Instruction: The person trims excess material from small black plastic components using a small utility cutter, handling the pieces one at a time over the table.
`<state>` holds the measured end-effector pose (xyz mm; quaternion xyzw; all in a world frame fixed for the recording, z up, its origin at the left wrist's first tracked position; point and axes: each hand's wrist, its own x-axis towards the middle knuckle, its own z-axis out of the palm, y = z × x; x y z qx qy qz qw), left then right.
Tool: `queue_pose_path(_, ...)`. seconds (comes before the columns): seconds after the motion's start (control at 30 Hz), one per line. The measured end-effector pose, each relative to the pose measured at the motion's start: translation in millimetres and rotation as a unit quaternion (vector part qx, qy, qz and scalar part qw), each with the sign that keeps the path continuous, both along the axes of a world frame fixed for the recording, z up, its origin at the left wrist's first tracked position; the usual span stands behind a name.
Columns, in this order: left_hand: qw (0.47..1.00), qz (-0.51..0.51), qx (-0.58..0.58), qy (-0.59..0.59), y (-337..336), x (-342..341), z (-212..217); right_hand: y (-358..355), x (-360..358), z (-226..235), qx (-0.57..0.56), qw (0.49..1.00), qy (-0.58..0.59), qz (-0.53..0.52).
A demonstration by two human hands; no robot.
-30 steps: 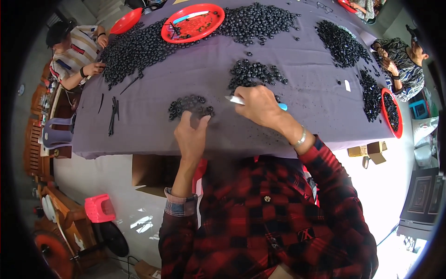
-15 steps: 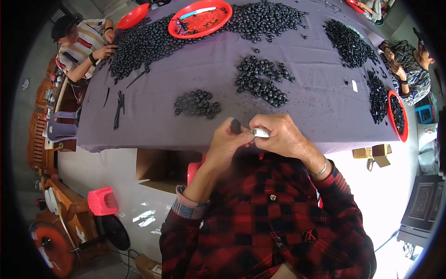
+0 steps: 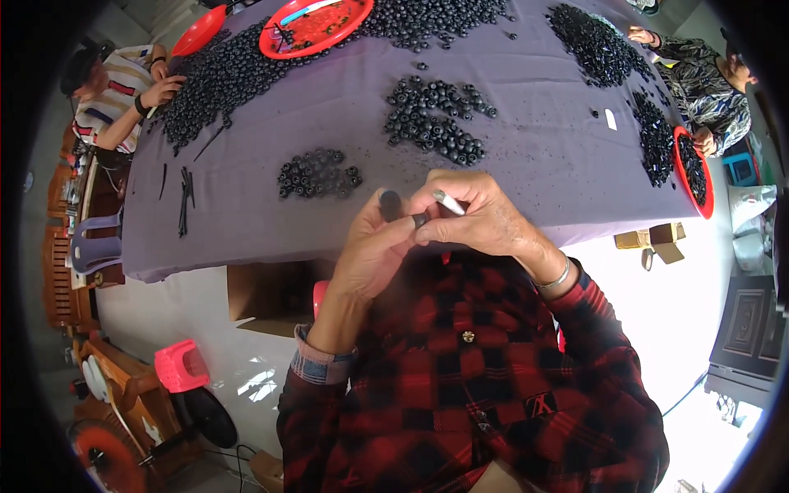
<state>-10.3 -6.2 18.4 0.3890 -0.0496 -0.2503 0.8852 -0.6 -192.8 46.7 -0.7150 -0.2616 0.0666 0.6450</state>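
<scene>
both grips closed: left hand (image 3: 374, 247) on black piece (image 3: 390, 205), right hand (image 3: 486, 217) on white tool (image 3: 448, 203), now tilted.

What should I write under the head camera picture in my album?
Left hand with black pieces, right hand with a pale tool, near clustered black rings.

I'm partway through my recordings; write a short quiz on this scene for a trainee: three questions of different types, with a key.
1. Which hand holds the slim white tool?
A) left
B) right
C) neither
2. True or false: the smaller cluster of round black bead-like pieces lies to the left of the larger cluster in front of the hands.
3. Fill in the blank: at the right edge of the table covered in purple-grey cloth, a rounded red plastic tray holds many small pieces coloured ____.

Key:
1. B, the right hand
2. True
3. Black
</scene>
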Motion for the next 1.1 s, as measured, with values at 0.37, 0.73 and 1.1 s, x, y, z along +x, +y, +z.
queue_pose_path(0.37,0.999,-0.036,-0.018,-0.028,2,1,-4,-1,-2,0,0.133,0.971,0.191,0.06)
queue_pose_path(0.73,0.996,0.028,-0.082,-0.039,2,2,0,-1,-14,12,-0.101,0.986,-0.111,-0.066)
queue_pose_path(1.1,0.994,0.03,-0.108,-0.019,2,0,-7,8,-12,1,-0.13,0.964,-0.211,-0.102)
